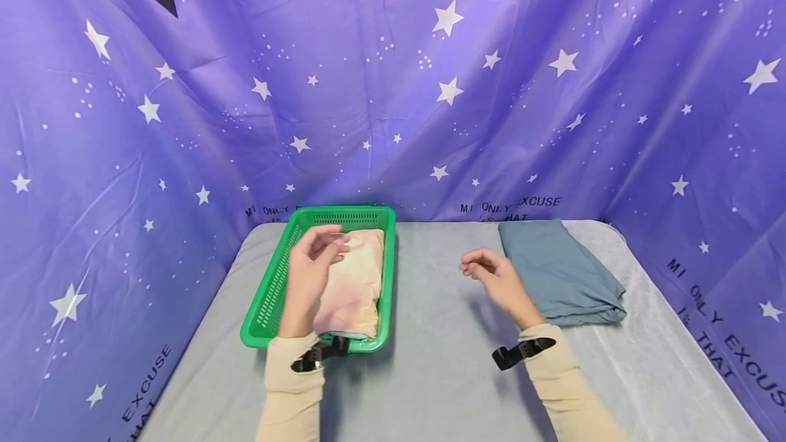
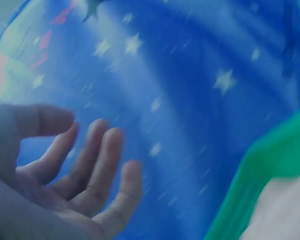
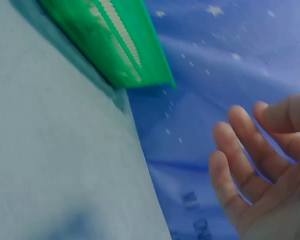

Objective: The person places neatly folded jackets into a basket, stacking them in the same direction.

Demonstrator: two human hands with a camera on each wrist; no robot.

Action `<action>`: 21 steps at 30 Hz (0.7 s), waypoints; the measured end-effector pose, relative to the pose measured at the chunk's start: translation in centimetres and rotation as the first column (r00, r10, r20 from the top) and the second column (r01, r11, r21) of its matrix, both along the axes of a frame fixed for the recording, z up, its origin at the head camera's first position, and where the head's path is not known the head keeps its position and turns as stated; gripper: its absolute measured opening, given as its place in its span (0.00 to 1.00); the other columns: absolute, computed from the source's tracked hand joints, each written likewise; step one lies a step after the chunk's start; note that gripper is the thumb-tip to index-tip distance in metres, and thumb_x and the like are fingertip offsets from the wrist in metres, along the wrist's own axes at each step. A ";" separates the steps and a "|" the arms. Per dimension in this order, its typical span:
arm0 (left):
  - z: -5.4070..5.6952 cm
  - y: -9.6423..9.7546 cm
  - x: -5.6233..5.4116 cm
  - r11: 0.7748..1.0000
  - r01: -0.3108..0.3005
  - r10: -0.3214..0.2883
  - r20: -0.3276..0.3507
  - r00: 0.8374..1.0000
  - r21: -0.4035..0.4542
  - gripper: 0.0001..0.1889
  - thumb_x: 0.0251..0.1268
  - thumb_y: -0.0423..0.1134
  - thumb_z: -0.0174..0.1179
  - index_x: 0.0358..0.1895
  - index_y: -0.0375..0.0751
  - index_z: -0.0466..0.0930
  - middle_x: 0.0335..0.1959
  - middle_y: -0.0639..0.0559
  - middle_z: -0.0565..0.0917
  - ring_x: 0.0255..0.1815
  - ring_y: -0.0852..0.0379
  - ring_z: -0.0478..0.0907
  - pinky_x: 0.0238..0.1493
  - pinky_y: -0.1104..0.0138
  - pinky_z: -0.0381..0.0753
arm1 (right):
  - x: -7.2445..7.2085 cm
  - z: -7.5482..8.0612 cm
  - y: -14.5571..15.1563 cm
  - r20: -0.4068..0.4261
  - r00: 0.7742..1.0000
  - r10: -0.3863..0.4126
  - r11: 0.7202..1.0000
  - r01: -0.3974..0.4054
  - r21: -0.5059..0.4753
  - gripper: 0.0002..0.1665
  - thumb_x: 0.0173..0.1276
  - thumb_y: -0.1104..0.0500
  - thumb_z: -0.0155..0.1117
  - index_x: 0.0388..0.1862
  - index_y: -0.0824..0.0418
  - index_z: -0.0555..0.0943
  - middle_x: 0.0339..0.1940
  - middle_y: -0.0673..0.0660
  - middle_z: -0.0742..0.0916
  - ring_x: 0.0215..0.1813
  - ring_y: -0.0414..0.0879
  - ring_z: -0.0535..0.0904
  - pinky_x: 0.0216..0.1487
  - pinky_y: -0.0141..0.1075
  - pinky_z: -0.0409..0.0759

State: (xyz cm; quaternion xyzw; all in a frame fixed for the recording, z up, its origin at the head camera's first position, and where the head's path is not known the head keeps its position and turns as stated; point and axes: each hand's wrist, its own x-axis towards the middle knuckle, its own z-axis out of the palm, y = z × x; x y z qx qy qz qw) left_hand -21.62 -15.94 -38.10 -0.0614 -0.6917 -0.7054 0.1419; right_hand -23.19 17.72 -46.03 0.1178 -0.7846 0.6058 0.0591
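In the head view my left hand [image 1: 311, 271] hovers over a green plastic basket [image 1: 390, 278], its fingers loosely bent around nothing. A folded pale pink cloth [image 1: 356, 278] lies inside the basket, partly hidden by that hand; a bit of teal fabric shows beneath its near edge. My right hand [image 1: 496, 282] is raised above the table, just left of a folded blue-grey cloth [image 1: 555, 271]. Its fingers are relaxed and hold nothing. Both wrist views show the left fingers [image 2: 105, 165] and the right fingers [image 3: 240, 160] apart from any object.
The table [image 1: 430, 374] has a light grey cloth cover. Purple curtains [image 1: 368, 87] with white stars and lettering stand behind it and on both sides. The basket is at the table's left, the blue-grey cloth at its back right. Each wrist wears a black strap with a camera.
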 end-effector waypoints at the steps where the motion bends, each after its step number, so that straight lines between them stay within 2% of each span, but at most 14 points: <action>1: -0.3 1.1 0.0 0.999 0.004 -0.004 -0.015 1.000 0.047 0.11 0.71 0.25 0.58 0.53 0.33 0.81 0.40 0.50 0.88 0.39 0.59 0.86 0.45 0.65 0.87 | 0.0 0.0 0.6 0.006 1.000 -0.030 0.999 0.030 -0.030 0.12 0.76 0.70 0.53 0.53 0.74 0.79 0.45 0.69 0.87 0.42 0.39 0.85 0.49 0.31 0.84; 4: -1.4 4.4 0.1 0.982 0.049 -0.041 -0.043 0.998 0.180 0.10 0.69 0.23 0.58 0.50 0.28 0.79 0.36 0.53 0.87 0.36 0.59 0.86 0.44 0.65 0.88 | 0.2 0.0 2.3 0.043 0.990 -0.132 0.983 0.137 -0.120 0.14 0.76 0.72 0.51 0.57 0.75 0.75 0.41 0.61 0.88 0.39 0.36 0.85 0.46 0.31 0.85; 7: -2.7 8.0 0.2 0.958 0.102 -0.092 -0.049 0.995 0.268 0.10 0.67 0.22 0.59 0.49 0.24 0.78 0.35 0.53 0.85 0.35 0.58 0.85 0.44 0.66 0.87 | 0.5 -0.1 4.0 0.097 0.960 -0.262 0.943 0.276 -0.187 0.14 0.76 0.72 0.52 0.57 0.74 0.73 0.35 0.46 0.88 0.36 0.33 0.85 0.44 0.27 0.83; 9: -3.6 10.4 0.2 0.947 0.141 -0.136 -0.038 0.990 0.290 0.11 0.66 0.22 0.59 0.50 0.22 0.77 0.34 0.52 0.84 0.35 0.58 0.85 0.43 0.66 0.87 | 0.7 -0.1 5.2 0.129 0.923 -0.362 0.901 0.382 -0.205 0.13 0.75 0.72 0.52 0.56 0.74 0.74 0.32 0.39 0.85 0.35 0.32 0.83 0.43 0.24 0.82; 13: -5.2 14.4 0.2 0.948 0.189 -0.202 0.026 0.979 0.256 0.11 0.66 0.22 0.59 0.50 0.24 0.78 0.34 0.46 0.85 0.33 0.57 0.84 0.42 0.67 0.87 | 1.3 0.0 7.7 0.181 0.827 -0.532 0.808 0.560 -0.183 0.13 0.75 0.70 0.54 0.55 0.71 0.77 0.31 0.36 0.83 0.36 0.29 0.80 0.42 0.21 0.79; 17: -6.8 17.5 0.2 0.951 0.190 -0.226 0.131 0.965 0.244 0.10 0.65 0.23 0.58 0.48 0.30 0.81 0.34 0.41 0.86 0.31 0.57 0.84 0.40 0.64 0.87 | 1.8 -0.2 10.0 0.208 0.761 -0.615 0.751 0.645 -0.138 0.12 0.74 0.67 0.55 0.53 0.66 0.79 0.32 0.35 0.81 0.37 0.28 0.77 0.41 0.21 0.76; 21: -8.6 20.2 0.4 0.941 0.178 -0.248 0.226 0.942 0.289 0.09 0.65 0.26 0.60 0.46 0.36 0.82 0.31 0.50 0.86 0.30 0.59 0.83 0.39 0.63 0.87 | 2.2 -0.7 12.1 0.214 0.712 -0.669 0.709 0.697 -0.103 0.10 0.71 0.67 0.58 0.49 0.62 0.80 0.30 0.32 0.79 0.36 0.26 0.74 0.38 0.19 0.72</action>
